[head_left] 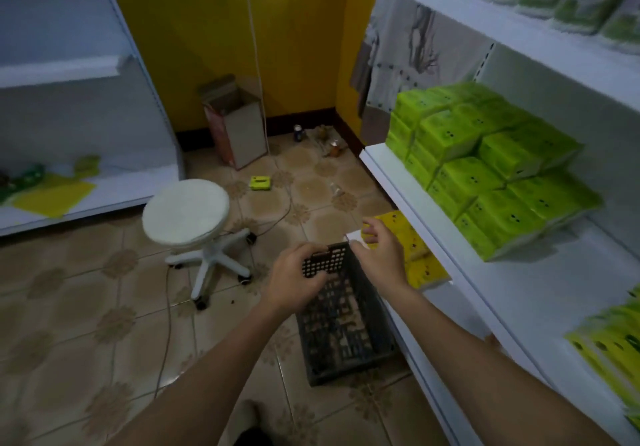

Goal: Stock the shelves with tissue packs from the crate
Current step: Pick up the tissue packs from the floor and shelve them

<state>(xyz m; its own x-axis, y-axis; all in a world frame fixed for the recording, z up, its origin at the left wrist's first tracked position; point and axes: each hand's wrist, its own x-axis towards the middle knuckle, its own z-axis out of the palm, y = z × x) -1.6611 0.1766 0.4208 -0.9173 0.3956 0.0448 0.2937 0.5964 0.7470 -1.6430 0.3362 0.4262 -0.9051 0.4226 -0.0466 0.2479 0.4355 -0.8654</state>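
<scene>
The left hand (296,281) is curled over the far end wall of the crate (343,324), fingers hooked on its rim and closed on the plastic. The right hand (377,248) hangs just past the crate's far right corner, fingers loosely bent and part open; whether it touches the rim or the yellow packs (412,251) behind it I cannot tell, and it seems to carry nothing.

The crate stands on the tiled floor (104,307), tight against the foot of the shelf unit (408,203) on its right. Its lattice bottom shows through (it looks empty, though the near corner is dim). The yellow packs lie on the lowest shelf just beyond the crate's far end. Up and to the right of the crate, the green tissue packs (485,168) sit stacked in two layers on the middle shelf.

By my judgement the crate is stiff and light, best taken by its end rims. The packs should be soft, light and slick in their film, so grip them across the broad faces, not by a corner.

One stray green pack (260,182) lies on the floor well beyond the crate, past the white stool (187,213). The lowest shelf is mostly hidden under the shelf edge, and the pack printing is too blurred to read.
</scene>
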